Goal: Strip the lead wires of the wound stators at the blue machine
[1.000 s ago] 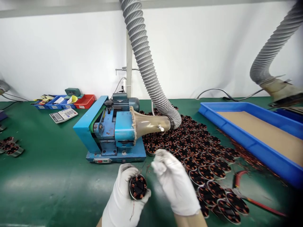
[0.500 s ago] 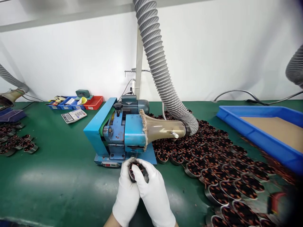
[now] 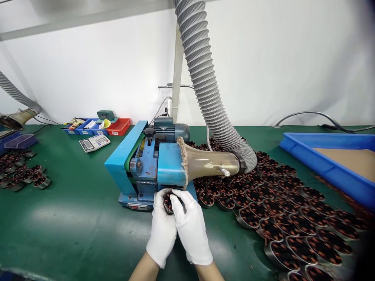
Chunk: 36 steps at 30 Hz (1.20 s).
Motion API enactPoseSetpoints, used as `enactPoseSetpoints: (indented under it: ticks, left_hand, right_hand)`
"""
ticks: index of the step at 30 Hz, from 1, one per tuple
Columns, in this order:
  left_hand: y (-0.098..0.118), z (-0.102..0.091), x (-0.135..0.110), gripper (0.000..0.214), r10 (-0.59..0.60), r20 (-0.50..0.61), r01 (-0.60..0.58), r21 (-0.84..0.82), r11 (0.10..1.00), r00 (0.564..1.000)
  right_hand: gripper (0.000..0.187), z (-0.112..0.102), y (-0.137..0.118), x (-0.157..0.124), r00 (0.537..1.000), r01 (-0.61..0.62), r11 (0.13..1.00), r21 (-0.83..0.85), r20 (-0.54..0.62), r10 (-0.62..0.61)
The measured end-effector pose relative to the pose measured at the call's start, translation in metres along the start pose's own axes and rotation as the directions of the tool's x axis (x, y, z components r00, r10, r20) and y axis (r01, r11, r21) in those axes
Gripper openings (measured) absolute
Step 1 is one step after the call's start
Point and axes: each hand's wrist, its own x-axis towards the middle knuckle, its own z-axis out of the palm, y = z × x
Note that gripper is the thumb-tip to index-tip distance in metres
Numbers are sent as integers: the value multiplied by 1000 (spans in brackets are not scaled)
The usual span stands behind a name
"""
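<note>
Counted: two white-gloved hands, left hand and right hand, with one wound part between. One blue machine, one ribbed hose beyond and above, a second hose at the far left. Three blue bins, one red bin, one calculator in front of them, one large blue tray at right. Loose parts by the dozen right of the machine, too overlapped for an exact tally; smaller cluster of the like near the left edge, also uncounted. Held part low and near centre, just in front of the machine; any contact with it hidden by gloves. Left hand closed around the part's left side; right hand gripping from the right, thumb over the face, other fingers partly hidden. Part round, dark-centred, copper-toned inside the ring. Gloves matte, close-fitting, wrists bare below. Machine boxy, painted, scuffed. Funnel glossy, brownish, tapering from a rough, crusted lip to the grey spiral-ridged hose. Bench smooth, green, softly glaring. Tray shallow, straight-sided, flat tan sheet inside
</note>
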Motion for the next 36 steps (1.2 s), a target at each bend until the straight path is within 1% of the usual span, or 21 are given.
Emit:
enactPoseSetpoints:
  ticks: [3,5,7,9,11,14,16,18,21,23,25,26,28,29,30,31,32,33,34,35,36]
  left_hand:
    - [-6,-6,-15,34,-5,13,5,6,1000,1000]
    - [-11,-11,-24,32,22,29,-22,8,1000,999]
    - [-13,-13,-28,31,47,26,-47,-4,999,999]
    - [-13,-11,-24,32,35,8,-35,-10,999,999]
    - [-11,-8,-13,34,13,-8,-13,-14,1000,1000]
    - [-6,-1,3,35,4,-17,-4,-15,1000,1000]
    - [-4,3,8,35,8,-25,-8,-12,1000,1000]
    - [-3,5,8,37,6,-28,-6,-12,1000,1000]
    - [-3,1,-4,38,-14,-26,14,-3,1000,1000]
    - [-2,-7,-16,36,-25,6,25,14,1000,1000]
    - [0,-16,-28,41,-17,100,16,12,1000,995]
    - [2,-20,-33,45,2,166,-4,11,1000,986]
    - [7,-26,-40,49,64,286,-80,45,996,956]
    - [10,-29,-42,50,96,322,-130,86,988,942]
    - [13,-31,-45,48,125,333,-179,138,974,934]
    - [16,-32,-47,47,147,321,-215,187,959,936]
    - [19,-34,-49,46,159,296,-230,224,947,942]
    - [22,-35,-50,47,159,269,-226,244,943,950]
    - [25,-36,-52,48,152,246,-212,241,947,957]
    - [27,-38,-53,50,137,239,-192,227,955,961]
    - [28,-39,-55,52,119,249,-174,211,962,961]
  right_hand:
    - [19,-4,1,-14,1000,11,1000,5,18,-11]
    - [19,-6,3,-22,999,42,999,14,31,-42]
    - [19,-5,4,-24,998,58,998,7,30,-59]
    - [20,-3,6,-20,999,41,999,-5,32,-41]
    - [21,1,8,-10,999,19,1000,-2,30,-19]
    - [24,4,8,4,1000,15,1000,7,-8,-15]
    - [25,3,8,9,1000,21,1000,13,-24,-20]
    - [25,2,7,9,999,25,999,23,-20,-25]
    - [25,-3,6,-2,1000,16,999,38,-2,-16]
    - [22,-7,5,-14,1000,20,998,61,17,-21]
    - [16,-14,2,-24,999,23,997,75,44,-26]
    - [16,-19,-1,-27,998,4,996,84,63,-9]
    - [27,-29,-5,-29,991,-98,985,139,103,84]
    - [33,-34,-7,-28,981,-173,965,195,126,150]
    - [36,-39,-8,-26,968,-244,929,279,133,215]
    - [37,-42,-9,-25,953,-304,870,388,125,277]
    - [35,-45,-9,-24,935,-348,790,504,119,335]
    - [31,-46,-9,-24,915,-378,700,606,131,381]
    - [28,-46,-10,-25,898,-405,614,677,167,407]
    - [27,-44,-11,-26,886,-430,554,713,214,412]
    - [27,-41,-13,-28,880,-452,533,715,260,398]
